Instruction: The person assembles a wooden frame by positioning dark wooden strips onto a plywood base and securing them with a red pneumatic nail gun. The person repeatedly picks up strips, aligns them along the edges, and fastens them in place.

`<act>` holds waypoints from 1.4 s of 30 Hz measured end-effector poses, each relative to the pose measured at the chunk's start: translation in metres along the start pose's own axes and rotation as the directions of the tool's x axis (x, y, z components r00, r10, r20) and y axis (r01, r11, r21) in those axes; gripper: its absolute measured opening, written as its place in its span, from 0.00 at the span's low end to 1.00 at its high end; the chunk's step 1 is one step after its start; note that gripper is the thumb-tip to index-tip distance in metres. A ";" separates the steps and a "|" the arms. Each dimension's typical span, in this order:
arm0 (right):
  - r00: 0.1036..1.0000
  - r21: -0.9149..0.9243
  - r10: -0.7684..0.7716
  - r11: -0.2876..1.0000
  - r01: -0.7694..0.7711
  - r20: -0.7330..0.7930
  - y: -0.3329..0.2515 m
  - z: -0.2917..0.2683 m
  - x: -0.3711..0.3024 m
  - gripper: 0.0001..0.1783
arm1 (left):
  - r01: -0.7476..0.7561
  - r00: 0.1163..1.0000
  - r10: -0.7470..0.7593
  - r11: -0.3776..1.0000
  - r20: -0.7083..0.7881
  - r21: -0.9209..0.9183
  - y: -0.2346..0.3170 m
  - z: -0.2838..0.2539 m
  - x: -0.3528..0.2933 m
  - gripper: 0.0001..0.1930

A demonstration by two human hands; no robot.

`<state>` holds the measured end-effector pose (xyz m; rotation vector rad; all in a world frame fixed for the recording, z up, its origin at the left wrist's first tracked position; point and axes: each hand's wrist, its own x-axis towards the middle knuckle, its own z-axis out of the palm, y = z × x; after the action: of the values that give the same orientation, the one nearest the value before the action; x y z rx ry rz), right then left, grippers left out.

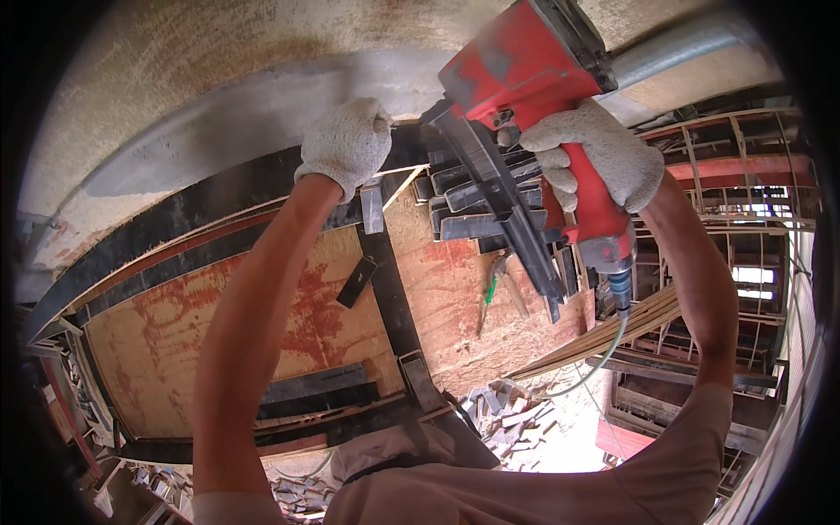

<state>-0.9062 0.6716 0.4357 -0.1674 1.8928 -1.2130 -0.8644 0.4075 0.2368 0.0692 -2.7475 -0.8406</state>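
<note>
A red pneumatic nail gun was held up near the top of the head view, gripped at its handle by the right hand, which wore a white knitted glove and was clenched around the grip with a finger near the trigger. The tool's long dark magazine slanted down and to the right from the nose, and a pale air hose was seen hanging from the base of the handle. The nose of the gun was pointed toward the upper edge of a black formwork board, just beside the left hand.

The left hand, also in a white knitted glove, was closed over the top edge of that black board, where it met a grey concrete surface above. Whether the fingers were wrapped fully round the edge could not be told, as they were hidden behind the glove's back.

Just below the gun, a stack of short black strips was lying on a reddish plywood panel. A pair of pliers with a green handle was resting on the same panel, near the magazine's lower end. A small black offcut was seen lying on the neighbouring plywood sheet, well apart from both hands. Broken scraps of board were piled lower down, and wooden scaffolding frames were visible at the right.
</note>
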 end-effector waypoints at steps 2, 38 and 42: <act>1.000 0.096 0.021 0.995 -0.023 0.023 0.006 0.006 0.005 0.18 | 0.016 1.000 -0.016 1.000 -0.024 0.012 -0.004 0.001 0.000 0.12; 0.392 0.701 0.912 0.356 -0.618 -0.118 0.512 0.279 -0.360 0.04 | 0.511 0.709 -0.629 0.770 0.318 0.383 -0.104 0.190 -0.326 0.24; 0.408 0.742 0.913 0.288 -0.605 -0.022 0.549 0.363 -0.391 0.03 | 0.704 0.512 -0.671 0.686 0.536 0.186 -0.064 0.169 -0.300 0.35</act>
<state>-0.2292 0.9121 0.1712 1.4503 1.3835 -1.0830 -0.6228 0.4833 -0.0049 1.1803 -3.2623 -1.3031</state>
